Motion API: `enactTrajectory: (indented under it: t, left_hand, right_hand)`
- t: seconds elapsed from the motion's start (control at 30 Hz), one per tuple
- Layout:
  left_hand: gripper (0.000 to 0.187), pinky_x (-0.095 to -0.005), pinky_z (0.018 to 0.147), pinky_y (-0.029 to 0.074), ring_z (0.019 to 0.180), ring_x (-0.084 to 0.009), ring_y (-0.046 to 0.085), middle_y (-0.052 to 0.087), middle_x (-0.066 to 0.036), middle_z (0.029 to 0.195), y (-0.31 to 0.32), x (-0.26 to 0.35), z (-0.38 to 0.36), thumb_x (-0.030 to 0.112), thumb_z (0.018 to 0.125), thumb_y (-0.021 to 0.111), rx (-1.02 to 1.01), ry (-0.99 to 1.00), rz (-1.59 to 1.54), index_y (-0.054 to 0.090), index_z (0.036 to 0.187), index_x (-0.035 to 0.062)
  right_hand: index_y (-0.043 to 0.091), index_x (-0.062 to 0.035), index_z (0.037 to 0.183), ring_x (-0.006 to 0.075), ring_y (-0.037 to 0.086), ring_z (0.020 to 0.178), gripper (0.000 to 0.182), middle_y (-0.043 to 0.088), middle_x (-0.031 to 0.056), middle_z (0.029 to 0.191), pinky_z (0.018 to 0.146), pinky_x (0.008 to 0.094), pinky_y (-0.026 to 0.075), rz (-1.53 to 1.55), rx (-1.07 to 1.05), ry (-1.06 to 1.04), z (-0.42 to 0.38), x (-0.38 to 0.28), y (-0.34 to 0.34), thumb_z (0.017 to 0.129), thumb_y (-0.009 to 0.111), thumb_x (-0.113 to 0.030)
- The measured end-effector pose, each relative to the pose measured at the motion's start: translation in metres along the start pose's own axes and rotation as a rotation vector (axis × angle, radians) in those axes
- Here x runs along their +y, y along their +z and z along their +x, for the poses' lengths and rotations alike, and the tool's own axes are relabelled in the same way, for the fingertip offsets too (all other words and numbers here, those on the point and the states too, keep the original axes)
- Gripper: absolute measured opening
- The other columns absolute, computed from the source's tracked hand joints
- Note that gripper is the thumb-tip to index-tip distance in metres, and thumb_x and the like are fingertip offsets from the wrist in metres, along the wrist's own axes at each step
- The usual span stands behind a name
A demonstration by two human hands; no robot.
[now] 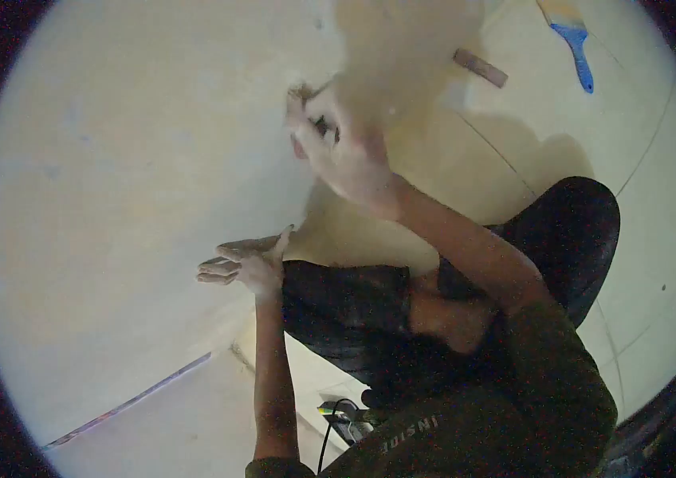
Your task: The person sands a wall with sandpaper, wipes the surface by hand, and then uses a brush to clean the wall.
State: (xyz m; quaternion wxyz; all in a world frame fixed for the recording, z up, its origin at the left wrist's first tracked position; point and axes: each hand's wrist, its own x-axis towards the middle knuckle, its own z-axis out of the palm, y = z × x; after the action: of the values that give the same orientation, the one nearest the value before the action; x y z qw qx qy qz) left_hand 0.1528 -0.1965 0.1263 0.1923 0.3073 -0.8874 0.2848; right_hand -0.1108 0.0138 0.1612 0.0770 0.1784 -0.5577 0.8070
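Note:
Pale dust coats both of my hands. My right hand (pixel 342 151) is bent against the pale wall (pixel 139 159), its fingers closed around a brownish sanding block (pixel 299 148). Most of that block is hidden by the fingers; only its ends peek out. Lower down and to the left, my left hand (pixel 246 267) lies against the same wall with its fingers stretched out and the thumb apart, holding nothing.
On the tiled floor (pixel 649 231) lie a reddish-brown block (pixel 480 68) and a paintbrush with a blue handle (pixel 577 56). My bent knee (pixel 573 231) rests close to the wall. A dark object with a black cable (pixel 328 434) is beside me. A thin strip (pixel 131 402) runs along the lower left.

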Motion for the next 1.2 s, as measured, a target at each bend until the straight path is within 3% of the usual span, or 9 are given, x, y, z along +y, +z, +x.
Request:
enactTrajectory:
  t: [0.13,0.2,0.3,0.53,0.6,0.7,1.03,1.13,1.2]
  left_hand:
    - [0.171,-0.0869,0.104,0.001,0.139,-0.0698,-0.023,-0.032,-0.045,0.152,0.005,-0.006,-0.002,0.099,0.05,0.066,-0.098,-0.067,-0.114,-0.024,0.158,0.0019]
    - [0.17,-0.0871,0.103,0.003,0.14,-0.07,-0.022,-0.031,-0.045,0.152,-0.014,0.01,0.017,0.1,0.051,0.065,0.114,0.099,0.029,-0.023,0.158,0.0013]
    - [0.17,-0.0874,0.103,0.004,0.14,-0.0703,-0.02,-0.029,-0.045,0.153,-0.019,0.013,0.02,0.1,0.052,0.064,0.216,0.2,0.105,-0.023,0.158,0.0004]
    - [0.168,-0.0874,0.102,-0.002,0.14,-0.0691,-0.023,-0.032,-0.045,0.153,-0.006,0.002,0.01,0.099,0.051,0.066,0.143,0.137,0.033,-0.024,0.159,0.0064]
    - [0.168,-0.0865,0.104,0.003,0.141,-0.0691,-0.021,-0.029,-0.043,0.155,0.004,-0.002,0.003,0.101,0.052,0.061,0.082,0.057,-0.003,-0.021,0.159,0.0018]
    - [0.168,-0.0862,0.105,0.004,0.141,-0.069,-0.02,-0.027,-0.043,0.155,-0.004,-0.003,0.006,0.103,0.052,0.059,0.139,0.113,0.046,-0.02,0.159,-0.0004]
    - [0.168,-0.0855,0.106,0.003,0.142,-0.0685,-0.02,-0.023,-0.044,0.157,-0.002,-0.001,0.02,0.102,0.052,0.061,0.226,0.153,0.08,-0.02,0.158,-0.0003]
    - [0.174,-0.0884,0.099,-0.002,0.141,-0.0679,-0.023,-0.028,-0.047,0.153,-0.004,-0.002,0.018,0.091,0.048,0.078,0.15,0.161,-0.015,-0.024,0.158,0.0034]
    - [0.173,-0.0893,0.098,0.0,0.141,-0.0683,-0.023,-0.028,-0.046,0.153,-0.015,0.014,0.014,0.092,0.048,0.078,0.138,0.148,0.009,-0.023,0.159,0.0042]
  right_hand:
    - [0.055,-0.0067,0.083,0.0115,0.058,0.056,0.023,0.064,0.0057,0.066,0.052,0.0313,0.045,-0.1,0.037,-0.086,-0.012,0.007,0.005,0.097,0.072,-0.012]
    - [0.055,-0.0074,0.081,0.0112,0.056,0.054,0.025,0.063,0.0048,0.064,0.052,0.0312,0.044,-0.128,0.046,-0.144,-0.023,0.011,0.006,0.097,0.073,-0.013]
    - [0.059,-0.0091,0.089,0.0278,0.063,0.056,0.018,0.063,0.0119,0.072,0.053,0.0398,0.05,-0.048,0.11,-0.073,-0.007,0.019,0.007,0.093,0.075,-0.015]
    - [0.055,-0.009,0.088,0.0292,0.063,0.055,0.025,0.063,0.0128,0.073,0.049,0.043,0.047,-0.169,0.025,-0.013,-0.013,0.017,-0.002,0.093,0.076,-0.02]
    - [0.054,-0.0091,0.09,0.0298,0.064,0.055,0.024,0.064,0.0134,0.074,0.049,0.0435,0.047,-0.127,0.039,0.055,0.005,0.012,-0.007,0.094,0.076,-0.021]
    - [0.055,-0.0066,0.084,0.0173,0.059,0.053,0.021,0.061,0.0078,0.063,0.055,0.0342,0.048,-0.214,0.013,0.03,-0.016,0.021,0.003,0.098,0.069,-0.014]
    - [0.06,-0.0053,0.086,0.0245,0.057,0.061,0.015,0.061,0.0122,0.077,0.055,0.0389,0.045,-0.221,0.14,-0.197,-0.014,0.056,-0.001,0.091,0.075,-0.006]
    - [0.063,-0.0054,0.083,0.0248,0.056,0.059,0.014,0.062,0.0118,0.079,0.051,0.0385,0.042,-0.194,0.149,-0.279,0.011,0.04,-0.005,0.089,0.076,-0.006]
    - [0.064,-0.0063,0.082,0.0257,0.058,0.063,0.013,0.062,0.0108,0.08,0.055,0.0387,0.043,-0.189,0.139,-0.249,0.009,0.045,-0.022,0.086,0.076,-0.005]
